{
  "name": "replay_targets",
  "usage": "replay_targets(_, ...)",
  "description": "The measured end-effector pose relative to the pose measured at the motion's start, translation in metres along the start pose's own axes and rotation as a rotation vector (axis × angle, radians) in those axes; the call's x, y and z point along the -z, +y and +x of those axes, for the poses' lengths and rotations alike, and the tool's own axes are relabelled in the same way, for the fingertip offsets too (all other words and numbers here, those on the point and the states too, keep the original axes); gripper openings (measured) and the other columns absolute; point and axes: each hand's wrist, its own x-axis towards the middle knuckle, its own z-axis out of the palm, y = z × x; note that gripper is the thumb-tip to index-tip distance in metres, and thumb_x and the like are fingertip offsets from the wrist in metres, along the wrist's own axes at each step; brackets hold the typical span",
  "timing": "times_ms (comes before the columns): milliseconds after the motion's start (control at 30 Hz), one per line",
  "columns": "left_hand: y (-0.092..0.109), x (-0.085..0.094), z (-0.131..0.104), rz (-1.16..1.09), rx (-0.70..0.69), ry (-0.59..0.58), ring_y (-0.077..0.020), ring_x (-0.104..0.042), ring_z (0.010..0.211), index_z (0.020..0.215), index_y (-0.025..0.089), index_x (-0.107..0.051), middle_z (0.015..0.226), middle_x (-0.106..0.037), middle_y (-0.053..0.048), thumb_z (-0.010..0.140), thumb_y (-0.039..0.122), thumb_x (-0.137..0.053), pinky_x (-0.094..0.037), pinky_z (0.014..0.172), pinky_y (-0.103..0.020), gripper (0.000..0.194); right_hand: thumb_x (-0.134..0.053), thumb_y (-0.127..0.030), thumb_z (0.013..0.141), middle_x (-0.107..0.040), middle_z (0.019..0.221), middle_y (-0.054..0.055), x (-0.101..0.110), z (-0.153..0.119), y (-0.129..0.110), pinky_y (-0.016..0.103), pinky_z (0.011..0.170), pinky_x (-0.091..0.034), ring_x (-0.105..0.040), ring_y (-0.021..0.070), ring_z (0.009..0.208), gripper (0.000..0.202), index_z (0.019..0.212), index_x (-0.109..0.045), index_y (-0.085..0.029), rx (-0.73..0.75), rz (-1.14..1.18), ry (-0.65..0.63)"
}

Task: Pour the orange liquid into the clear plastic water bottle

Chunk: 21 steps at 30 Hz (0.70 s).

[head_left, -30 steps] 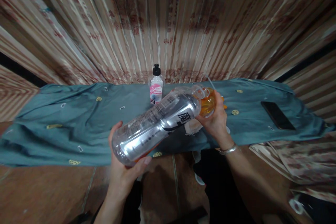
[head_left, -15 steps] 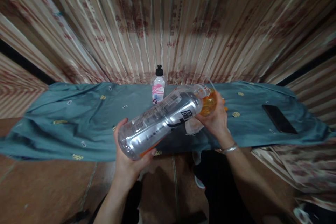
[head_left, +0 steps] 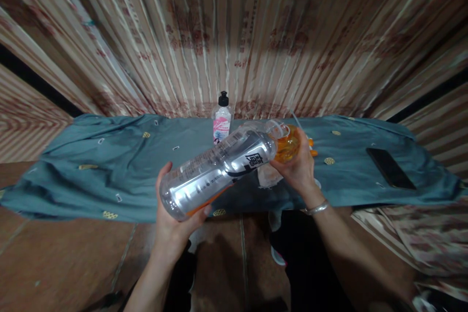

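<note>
My left hand (head_left: 177, 226) is wrapped round the base of a large clear plastic bottle (head_left: 219, 170) with a silver label and black lettering. The bottle is tilted, its neck to the upper right and lower end toward me. My right hand (head_left: 298, 168) grips a small clear container with orange liquid (head_left: 287, 148), right at the bottle's mouth; whether the two touch I cannot tell. A thin pale stick or tube rises beside the container. Below the bottle neck, a crumpled whitish thing (head_left: 269, 176) is partly hidden.
A small bottle with a pink label and black cap (head_left: 222, 124) stands at the back of the bench's teal cloth (head_left: 91, 175). A black phone (head_left: 390, 168) lies on the right. Just beyond my right hand, an orange piece (head_left: 312, 152) shows. Striped curtains (head_left: 226, 34) hang behind.
The large bottle and my left hand have shifted slightly left, and the small container has moved a little with them. Both hands keep their hold.
</note>
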Motion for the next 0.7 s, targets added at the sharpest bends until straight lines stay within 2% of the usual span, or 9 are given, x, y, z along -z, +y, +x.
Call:
replay_targets(67, 0.002, -0.001, 0.000, -0.002, -0.005, 0.014, -0.0380, -0.080, 0.122, 0.165, 0.025, -0.052, 0.142, -0.073, -0.013, 0.054, 0.057, -0.114, -0.067, 0.108, -0.052, 0.131, -0.101, -0.052, 0.075, -0.061, 0.173, 0.023, 0.002, 0.000, -0.001, 0.068, 0.135, -0.056, -0.063, 0.0438, 0.160, 0.121, 0.175, -0.039, -0.022, -0.016, 0.006, -0.009)
replay_targets(200, 0.001, -0.003, 0.001, -0.004, -0.009, -0.034, -0.0382, -0.081, 0.117, 0.163, 0.026, -0.053, 0.136, -0.075, -0.012, 0.047, 0.051, -0.115, -0.069, 0.104, -0.052, 0.134, -0.101, -0.049, 0.074, -0.064, 0.170, 0.023, 0.003, 0.000, -0.002, 0.068, 0.132, -0.058, -0.066, 0.0437, 0.157, 0.121, 0.174, -0.040, -0.021, -0.024, 0.011, 0.003)
replay_targets(300, -0.001, -0.005, -0.001, -0.044, -0.004, 0.020, -0.0369, -0.080, 0.120, 0.168, 0.028, -0.051, 0.139, -0.075, -0.012, 0.052, 0.055, -0.114, -0.067, 0.110, -0.052, 0.134, -0.100, -0.049, 0.075, -0.064, 0.170, 0.023, 0.003, 0.000, -0.001, 0.067, 0.132, -0.059, -0.066, 0.0430, 0.157, 0.120, 0.175, -0.040, -0.021, -0.013, 0.022, 0.011)
replay_targets(400, -0.002, -0.005, -0.003, -0.032, -0.010, 0.029, -0.0372, -0.080, 0.121, 0.166, 0.029, -0.052, 0.139, -0.076, -0.012, 0.051, 0.056, -0.114, -0.065, 0.114, -0.054, 0.134, -0.099, -0.052, 0.076, -0.063, 0.171, 0.023, 0.003, 0.000, 0.000, 0.068, 0.131, -0.058, -0.066, 0.0432, 0.158, 0.121, 0.176, -0.039, -0.022, -0.010, 0.033, 0.003)
replay_targets(600, 0.006, -0.009, -0.003, -0.037, 0.003, -0.004, -0.0364, -0.078, 0.128, 0.150, 0.025, -0.060, 0.138, -0.076, -0.012, 0.056, 0.047, -0.110, -0.062, 0.118, -0.051, 0.108, -0.099, -0.054, 0.075, -0.067, 0.169, 0.020, 0.002, 0.001, 0.000, 0.066, 0.129, -0.061, -0.068, 0.0418, 0.155, 0.116, 0.173, -0.044, -0.024, 0.001, 0.029, 0.040)
replay_targets(700, 0.010, -0.015, -0.004, -0.057, 0.003, -0.009, -0.0371, -0.077, 0.130, 0.148, 0.025, -0.060, 0.140, -0.076, -0.012, 0.055, 0.044, -0.109, -0.063, 0.116, -0.050, 0.107, -0.101, -0.053, 0.074, -0.067, 0.169, 0.021, 0.002, 0.002, 0.000, 0.068, 0.130, -0.060, -0.068, 0.0424, 0.155, 0.117, 0.172, -0.045, -0.023, 0.010, 0.027, 0.043)
